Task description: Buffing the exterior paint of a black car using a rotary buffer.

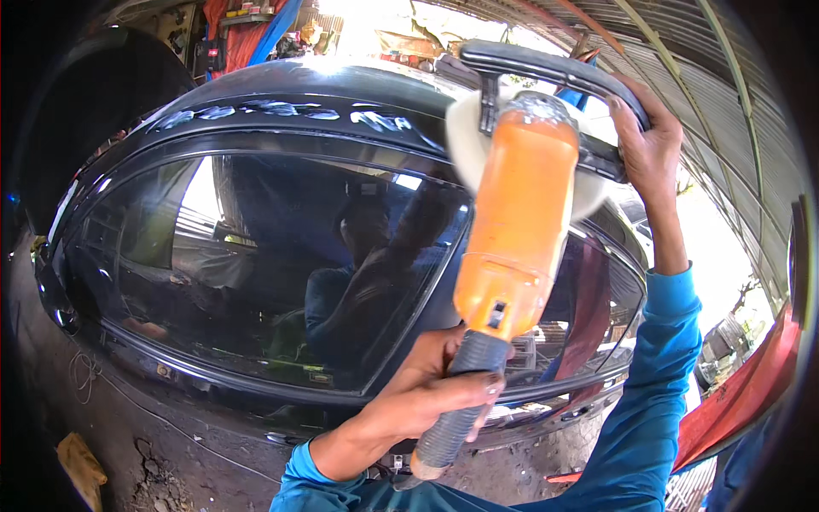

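The person is holding an orange polisher [522,213] with both hands, and the tool is standing at a slant across the side of a dark, shiny car [439,299], its head reaching up to the roof edge. The left hand [426,388] is wrapping its fingers around the dark ribbed grip [478,367] at the tool's lower end. The right hand [653,145] is curling around the right end of the black bow-shaped handle [554,70] near the tool's head. Both hands are closing firmly on the polisher.

A white round pad [465,141] is showing behind the tool's head, its edge looking blurred. It is overlapping the roof edge in this view; whether it is touching the paint, I cannot tell. White smears [294,109] are running along the roof edge to the left of the pad.

Below them, the front window [273,264] is reflecting the person, and the rear window [597,299] is showing partly behind the tool. Blue sleeves [636,410] are covering the forearms. A thin cable [200,444] is trailing over the ground [205,478], and a red cloth [742,392] is hanging at the right under a ridged metal roof [717,85].
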A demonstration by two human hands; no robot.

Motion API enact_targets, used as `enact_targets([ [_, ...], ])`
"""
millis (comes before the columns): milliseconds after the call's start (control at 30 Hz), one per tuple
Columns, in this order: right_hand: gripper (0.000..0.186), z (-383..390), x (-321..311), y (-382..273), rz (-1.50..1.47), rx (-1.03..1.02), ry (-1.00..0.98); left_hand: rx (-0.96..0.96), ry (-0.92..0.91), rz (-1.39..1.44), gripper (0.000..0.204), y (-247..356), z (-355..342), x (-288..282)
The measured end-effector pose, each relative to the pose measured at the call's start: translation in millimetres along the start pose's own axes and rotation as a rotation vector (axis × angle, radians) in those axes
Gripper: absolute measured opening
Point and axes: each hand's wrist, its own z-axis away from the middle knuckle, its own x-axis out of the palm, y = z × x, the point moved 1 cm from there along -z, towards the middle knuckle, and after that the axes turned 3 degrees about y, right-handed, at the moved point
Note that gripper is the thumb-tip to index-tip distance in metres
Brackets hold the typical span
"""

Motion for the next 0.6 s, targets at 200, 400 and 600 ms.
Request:
enact_targets([
  [200,0.037,-9.2,27.0,-36.3,-0.123,-0.107,-0.018,0.08,0.005,0.006,0.048,6.4,25.1,-16.1],
  [400,0.035,9.1,-2.2,-12.1,-0.014,-0.02,-0.042,0.048,0.012,0.002,0.047,-12.7,12.9,1.1],
  [600,0.032,41.3,-53.5,53.2,0.047,0.044,0.012,-0.064,-0.106,-0.001,0.038,-51.1,-21.2,21.7],
])
